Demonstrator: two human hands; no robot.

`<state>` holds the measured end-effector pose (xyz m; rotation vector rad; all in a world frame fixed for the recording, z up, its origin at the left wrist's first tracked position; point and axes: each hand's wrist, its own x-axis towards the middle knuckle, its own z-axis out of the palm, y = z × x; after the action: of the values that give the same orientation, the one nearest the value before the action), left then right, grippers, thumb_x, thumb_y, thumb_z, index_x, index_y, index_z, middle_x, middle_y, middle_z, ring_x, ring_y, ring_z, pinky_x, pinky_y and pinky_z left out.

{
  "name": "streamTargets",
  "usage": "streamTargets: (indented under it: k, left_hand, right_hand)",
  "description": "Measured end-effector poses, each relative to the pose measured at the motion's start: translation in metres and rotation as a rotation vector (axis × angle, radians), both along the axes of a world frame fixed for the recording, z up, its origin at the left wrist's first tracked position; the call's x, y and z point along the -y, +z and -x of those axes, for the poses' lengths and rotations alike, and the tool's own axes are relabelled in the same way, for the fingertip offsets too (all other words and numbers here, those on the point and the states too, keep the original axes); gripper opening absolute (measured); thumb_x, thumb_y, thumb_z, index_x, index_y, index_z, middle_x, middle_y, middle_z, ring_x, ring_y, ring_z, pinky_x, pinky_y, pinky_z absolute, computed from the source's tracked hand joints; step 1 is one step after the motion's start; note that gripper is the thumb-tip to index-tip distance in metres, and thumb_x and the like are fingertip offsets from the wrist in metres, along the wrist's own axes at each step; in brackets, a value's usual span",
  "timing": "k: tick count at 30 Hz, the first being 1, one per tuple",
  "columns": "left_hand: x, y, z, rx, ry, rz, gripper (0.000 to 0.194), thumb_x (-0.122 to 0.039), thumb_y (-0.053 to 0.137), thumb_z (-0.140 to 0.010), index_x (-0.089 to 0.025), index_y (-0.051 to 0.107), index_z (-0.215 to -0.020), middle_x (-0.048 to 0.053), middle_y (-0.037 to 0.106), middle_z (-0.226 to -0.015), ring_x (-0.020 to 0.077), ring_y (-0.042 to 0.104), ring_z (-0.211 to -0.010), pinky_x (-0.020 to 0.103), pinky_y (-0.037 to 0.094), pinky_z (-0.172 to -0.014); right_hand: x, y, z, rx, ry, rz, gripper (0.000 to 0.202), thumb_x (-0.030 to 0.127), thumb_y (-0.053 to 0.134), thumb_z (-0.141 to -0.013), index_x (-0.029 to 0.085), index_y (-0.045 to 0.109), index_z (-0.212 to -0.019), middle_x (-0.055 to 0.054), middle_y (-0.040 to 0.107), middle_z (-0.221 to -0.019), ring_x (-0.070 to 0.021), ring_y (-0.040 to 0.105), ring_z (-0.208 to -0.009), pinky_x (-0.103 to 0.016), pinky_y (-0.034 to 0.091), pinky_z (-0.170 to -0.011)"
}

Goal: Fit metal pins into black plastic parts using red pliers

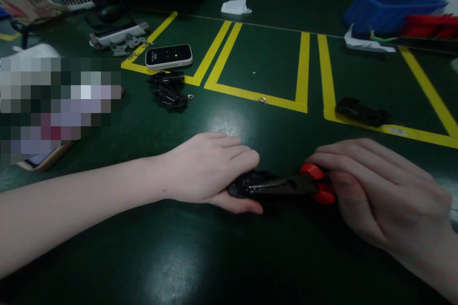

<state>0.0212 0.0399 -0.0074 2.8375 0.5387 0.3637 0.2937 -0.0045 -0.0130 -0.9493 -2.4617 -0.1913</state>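
Note:
Near the middle of the bench, my left hand [214,167] is closed around a black plastic part [239,185], with its thumb below and its fingers over the top. Most of that part is hidden by the hand. My right hand [379,190] grips pliers [302,184] with red handles, held level and pointing left. The jaws reach the black part and overlap it; whether they pinch anything there I cannot tell. Only the front of the red handles shows beside the right fingers.
Beyond my hands lie black plastic pieces [170,98], a small metal ring [191,96], a white-edged device [169,56] with a green light, and another black part [363,111]. A blue bin [390,7] stands back right. Yellow tape [255,94] marks the green bench. A blurred-out object [71,109] is left.

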Motion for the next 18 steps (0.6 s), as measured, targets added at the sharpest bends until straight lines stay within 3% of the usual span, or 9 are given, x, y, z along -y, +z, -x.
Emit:
streamTargets:
  k: [13, 18]
  left_hand:
    - [-0.0001, 0.0002, -0.0001, -0.032, -0.041, -0.032, 0.049, -0.065, 0.041, -0.095, -0.019, 0.054, -0.084, 0.000, 0.059, -0.072, 0.0159, 0.052, -0.064, 0.030, 0.035, -0.058]
    - [0.0011, -0.0005, 0.0004, 0.004, -0.024, 0.027, 0.047, -0.064, 0.044, -0.095, -0.018, 0.056, -0.089, 0.000, 0.061, -0.074, 0.0156, 0.054, -0.065, 0.029, 0.035, -0.059]
  right_hand:
    - [-0.0042, 0.0017, -0.0028, 0.020, 0.047, -0.035, 0.017, 0.011, 0.048, -0.092, 0.015, 0.059, -0.104, -0.010, 0.067, -0.094, -0.0211, 0.061, -0.085, -0.036, 0.051, -0.069]
    - [-0.0040, 0.0019, -0.0033, 0.035, 0.027, -0.026, 0.017, 0.011, 0.047, -0.092, 0.017, 0.058, -0.105, -0.009, 0.068, -0.093, -0.0214, 0.062, -0.085, -0.037, 0.051, -0.070]
